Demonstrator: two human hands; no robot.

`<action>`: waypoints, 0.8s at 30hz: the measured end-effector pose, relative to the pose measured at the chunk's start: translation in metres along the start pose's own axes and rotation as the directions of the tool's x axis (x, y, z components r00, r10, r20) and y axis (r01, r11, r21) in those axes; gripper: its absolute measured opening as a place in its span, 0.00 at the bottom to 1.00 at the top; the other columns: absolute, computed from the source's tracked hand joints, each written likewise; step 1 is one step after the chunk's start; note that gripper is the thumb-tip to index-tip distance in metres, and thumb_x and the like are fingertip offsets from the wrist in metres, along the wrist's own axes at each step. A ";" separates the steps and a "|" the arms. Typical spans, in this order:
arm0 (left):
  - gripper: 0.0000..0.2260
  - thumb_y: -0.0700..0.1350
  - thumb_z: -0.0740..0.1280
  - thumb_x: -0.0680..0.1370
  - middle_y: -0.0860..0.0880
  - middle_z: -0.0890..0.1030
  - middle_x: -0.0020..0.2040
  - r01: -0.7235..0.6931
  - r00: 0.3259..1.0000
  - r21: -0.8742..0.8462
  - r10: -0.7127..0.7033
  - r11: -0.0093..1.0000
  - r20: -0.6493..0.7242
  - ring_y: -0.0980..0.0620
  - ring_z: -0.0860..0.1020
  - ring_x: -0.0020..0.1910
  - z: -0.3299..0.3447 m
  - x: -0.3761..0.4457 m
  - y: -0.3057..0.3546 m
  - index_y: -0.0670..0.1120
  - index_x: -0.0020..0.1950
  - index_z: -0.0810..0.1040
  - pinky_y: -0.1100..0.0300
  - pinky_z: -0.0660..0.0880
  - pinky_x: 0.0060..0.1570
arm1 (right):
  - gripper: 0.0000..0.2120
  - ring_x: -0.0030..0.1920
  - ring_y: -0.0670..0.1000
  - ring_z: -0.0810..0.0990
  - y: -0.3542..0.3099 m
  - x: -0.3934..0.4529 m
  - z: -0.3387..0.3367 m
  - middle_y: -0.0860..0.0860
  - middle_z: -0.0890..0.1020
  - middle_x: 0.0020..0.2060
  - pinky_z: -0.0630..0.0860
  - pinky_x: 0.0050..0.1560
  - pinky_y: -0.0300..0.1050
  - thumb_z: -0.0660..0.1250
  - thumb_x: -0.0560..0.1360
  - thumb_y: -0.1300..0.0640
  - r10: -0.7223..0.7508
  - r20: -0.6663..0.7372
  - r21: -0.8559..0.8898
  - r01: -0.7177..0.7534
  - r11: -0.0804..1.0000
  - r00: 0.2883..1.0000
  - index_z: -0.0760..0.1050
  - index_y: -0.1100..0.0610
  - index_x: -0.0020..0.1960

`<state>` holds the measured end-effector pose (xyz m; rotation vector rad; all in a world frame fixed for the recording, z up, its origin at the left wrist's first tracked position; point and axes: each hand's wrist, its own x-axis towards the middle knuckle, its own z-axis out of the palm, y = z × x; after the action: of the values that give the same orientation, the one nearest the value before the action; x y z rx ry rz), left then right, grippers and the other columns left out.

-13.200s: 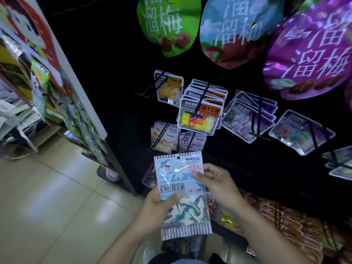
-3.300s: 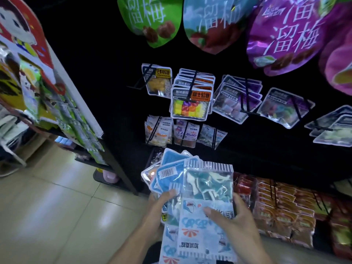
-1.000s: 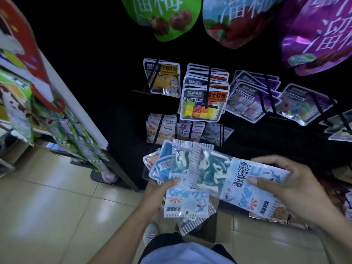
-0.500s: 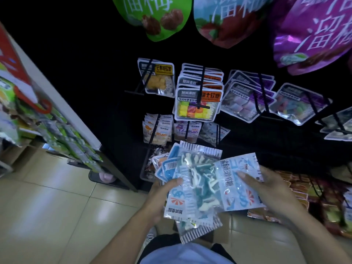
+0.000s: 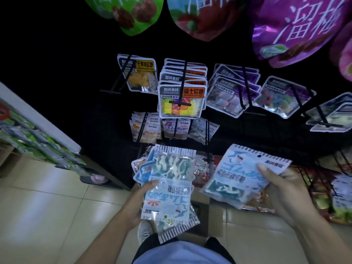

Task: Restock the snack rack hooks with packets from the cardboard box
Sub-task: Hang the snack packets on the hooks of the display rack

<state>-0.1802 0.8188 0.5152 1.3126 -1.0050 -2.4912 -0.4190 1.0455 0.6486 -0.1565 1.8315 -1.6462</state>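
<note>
- bottom centre: person's pale blue top and dark shorts, one grey shoe [image 5: 144,232] on the tiled floor [image 5: 47,206]
- cardboard box [image 5: 204,216] on the floor between the forearms, mostly hidden behind the packets, contents not visible
- left hand [image 5: 142,197], lower centre: grips a fanned stack of blue shark gummy packets [image 5: 170,185], thumb curled over the front packet's left edge, other fingers hidden behind the stack
- stack held print upside down, serrated edges at top and bottom
- right hand [image 5: 282,189], right of centre: pinches a single shark packet [image 5: 245,174], thumb on the front near the top right corner, fingers curled behind it
- single packet tilted, hang hole at upper edge, well apart from the stack, not touching any hook
- behind the hands: dark snack rack [image 5: 238,141]; low row of small packets [image 5: 146,126] on hooks just above the stack
- mid frame: row of hooks with candy packs, colourful cube pack [image 5: 182,101] in front, mango pack [image 5: 142,74] to its left, purple packs [image 5: 232,92] to its right
- lower right: red and orange packets on a low tier, blurred
- top edge: large green, red and purple plum bags [image 5: 297,27] hanging
- left: neighbouring shelf [image 5: 38,138] with green packets
</note>
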 end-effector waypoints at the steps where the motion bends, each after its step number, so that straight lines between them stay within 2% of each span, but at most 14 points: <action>1: 0.19 0.45 0.70 0.73 0.39 0.88 0.52 0.003 1.000 -0.008 -0.003 1.000 0.000 0.40 0.88 0.45 -0.002 0.000 -0.001 0.44 0.64 0.79 0.50 0.84 0.36 | 0.12 0.48 0.59 0.88 0.002 0.005 -0.002 0.56 0.88 0.48 0.84 0.42 0.53 0.70 0.73 0.55 0.024 -0.020 -0.006 -0.024 1.000 1.000 0.80 0.63 0.49; 3: 0.17 0.44 0.69 0.75 0.39 0.88 0.51 0.012 1.000 -0.009 -0.012 1.000 -0.004 0.41 0.88 0.42 -0.006 -0.002 -0.002 0.44 0.64 0.79 0.51 0.84 0.33 | 0.14 0.49 0.61 0.87 0.014 0.020 -0.008 0.57 0.88 0.49 0.82 0.51 0.60 0.68 0.78 0.53 0.085 -0.055 -0.110 -0.091 0.990 0.995 0.79 0.63 0.55; 5: 0.20 0.46 0.72 0.74 0.37 0.87 0.53 0.029 1.000 0.008 -0.029 1.000 0.003 0.39 0.88 0.43 -0.009 -0.005 -0.003 0.42 0.65 0.79 0.51 0.84 0.34 | 0.15 0.46 0.60 0.88 0.033 0.037 -0.012 0.55 0.88 0.46 0.82 0.53 0.61 0.68 0.80 0.49 0.152 -0.087 -0.268 -0.170 0.948 0.985 0.80 0.61 0.55; 7: 0.26 0.49 0.77 0.72 0.35 0.86 0.57 0.021 1.000 0.031 -0.021 0.999 0.007 0.36 0.87 0.48 -0.013 -0.006 -0.005 0.41 0.67 0.78 0.47 0.85 0.39 | 0.15 0.42 0.58 0.88 0.057 0.054 -0.009 0.54 0.88 0.41 0.83 0.49 0.60 0.67 0.80 0.46 0.211 -0.093 -0.461 -0.230 0.857 0.973 0.82 0.58 0.52; 9: 0.34 0.53 0.78 0.66 0.34 0.85 0.60 -0.003 1.000 0.044 0.003 0.999 0.008 0.33 0.86 0.54 -0.014 -0.008 -0.005 0.42 0.69 0.76 0.44 0.84 0.46 | 0.12 0.37 0.59 0.87 0.083 0.071 -0.003 0.58 0.87 0.40 0.83 0.40 0.59 0.67 0.80 0.45 0.241 -0.061 -0.592 -0.229 0.772 0.969 0.81 0.54 0.50; 11: 0.38 0.54 0.78 0.62 0.36 0.85 0.60 -0.034 0.999 0.044 0.034 0.998 -0.003 0.33 0.85 0.55 -0.014 -0.011 -0.003 0.43 0.70 0.76 0.43 0.84 0.47 | 0.05 0.27 0.50 0.84 0.108 0.089 0.002 0.54 0.86 0.38 0.79 0.29 0.49 0.68 0.81 0.48 0.264 -0.016 -0.636 -0.214 0.741 0.964 0.78 0.49 0.50; 12: 0.38 0.54 0.78 0.61 0.36 0.86 0.59 -0.043 0.999 0.042 0.044 0.998 -0.011 0.33 0.85 0.55 -0.013 -0.012 -0.002 0.43 0.69 0.76 0.43 0.85 0.46 | 0.03 0.28 0.48 0.84 0.121 0.098 0.003 0.51 0.86 0.39 0.80 0.28 0.45 0.69 0.80 0.49 0.267 -0.006 -0.653 -0.206 0.729 0.964 0.78 0.48 0.51; 14: 0.39 0.54 0.78 0.61 0.36 0.86 0.59 -0.047 0.998 0.032 0.048 0.998 -0.029 0.33 0.85 0.55 -0.014 -0.016 0.000 0.42 0.70 0.76 0.43 0.85 0.46 | 0.05 0.36 0.51 0.85 0.142 0.117 0.008 0.47 0.86 0.38 0.79 0.32 0.38 0.72 0.78 0.51 0.254 0.007 -0.654 -0.188 0.732 0.967 0.80 0.51 0.52; 16: 0.41 0.54 0.79 0.60 0.36 0.85 0.59 -0.050 0.997 0.028 0.051 0.998 -0.049 0.33 0.85 0.55 -0.017 -0.019 0.001 0.42 0.70 0.75 0.41 0.85 0.46 | 0.13 0.49 0.54 0.85 0.156 0.136 0.013 0.51 0.86 0.50 0.77 0.41 0.35 0.74 0.77 0.51 0.229 -0.009 -0.640 -0.181 0.746 0.973 0.82 0.56 0.58; 17: 0.42 0.54 0.79 0.59 0.36 0.86 0.59 -0.053 0.997 0.024 0.055 0.998 -0.059 0.33 0.85 0.55 -0.019 -0.021 0.001 0.42 0.70 0.74 0.42 0.85 0.45 | 0.21 0.56 0.56 0.84 0.161 0.146 0.015 0.53 0.84 0.57 0.76 0.47 0.37 0.74 0.76 0.48 0.231 -0.029 -0.645 -0.195 0.739 0.972 0.80 0.58 0.65; 19: 0.46 0.55 0.84 0.56 0.36 0.85 0.60 -0.066 0.994 0.016 0.067 0.998 -0.082 0.32 0.85 0.55 -0.019 -0.026 0.003 0.43 0.71 0.74 0.41 0.85 0.45 | 0.27 0.58 0.57 0.82 0.170 0.166 0.016 0.55 0.82 0.59 0.74 0.52 0.43 0.74 0.76 0.46 0.221 -0.065 -0.622 -0.212 0.753 0.973 0.77 0.60 0.70; 21: 0.51 0.56 0.87 0.52 0.36 0.85 0.60 -0.072 0.993 0.022 0.073 0.997 -0.087 0.32 0.85 0.55 -0.017 -0.029 0.003 0.42 0.71 0.73 0.40 0.84 0.47 | 0.21 0.57 0.55 0.80 0.170 0.180 0.020 0.56 0.81 0.54 0.72 0.54 0.45 0.74 0.76 0.49 0.187 -0.070 -0.566 -0.193 0.801 0.980 0.79 0.62 0.61; 23: 0.48 0.54 0.86 0.53 0.36 0.86 0.57 -0.082 0.991 0.009 0.083 0.997 -0.107 0.33 0.86 0.52 -0.016 -0.030 0.002 0.42 0.69 0.74 0.42 0.85 0.43 | 0.05 0.54 0.54 0.77 0.166 0.188 0.024 0.52 0.79 0.46 0.68 0.57 0.43 0.73 0.78 0.56 0.150 -0.087 -0.525 -0.173 0.833 0.985 0.78 0.56 0.50; 24: 0.47 0.53 0.86 0.51 0.37 0.87 0.55 -0.086 0.989 -0.001 0.086 0.996 -0.122 0.35 0.87 0.49 -0.014 -0.031 0.001 0.42 0.67 0.75 0.44 0.85 0.40 | 0.10 0.49 0.53 0.76 0.164 0.191 0.027 0.47 0.75 0.40 0.66 0.57 0.43 0.72 0.79 0.59 0.145 -0.088 -0.507 -0.170 0.845 0.985 0.73 0.51 0.42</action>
<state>-0.1505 0.8240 0.5314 1.3711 -1.0034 -2.3184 -0.4982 0.9602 0.4241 -0.1912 2.2223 -1.0233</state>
